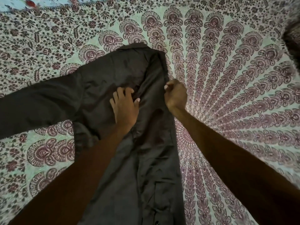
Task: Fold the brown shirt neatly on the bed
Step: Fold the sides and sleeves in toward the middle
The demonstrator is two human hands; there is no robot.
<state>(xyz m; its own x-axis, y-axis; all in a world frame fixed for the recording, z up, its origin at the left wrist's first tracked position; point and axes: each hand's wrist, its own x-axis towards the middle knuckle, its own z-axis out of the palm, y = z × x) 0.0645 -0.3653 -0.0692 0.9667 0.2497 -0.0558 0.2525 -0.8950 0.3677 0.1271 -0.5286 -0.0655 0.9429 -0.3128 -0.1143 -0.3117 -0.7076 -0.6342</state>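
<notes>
The brown shirt (103,75) lies on the bed, its body running from the near edge up to the collar in the middle of the view. One long sleeve (37,108) stretches out flat to the left. The right side is folded inward, forming a straight edge. My left hand (125,106) rests flat on the shirt's middle, fingers spread and pressing into the cloth. My right hand (176,95) is closed in a fist at the folded right edge, pinching the fabric there. Both forearms reach in from the bottom of the view.
The bed is covered by a pale sheet (235,78) printed with a maroon mandala pattern. A second light-blue floral cloth (19,4) shows at the far left top. A dark blurred object (292,41) sits at the right edge.
</notes>
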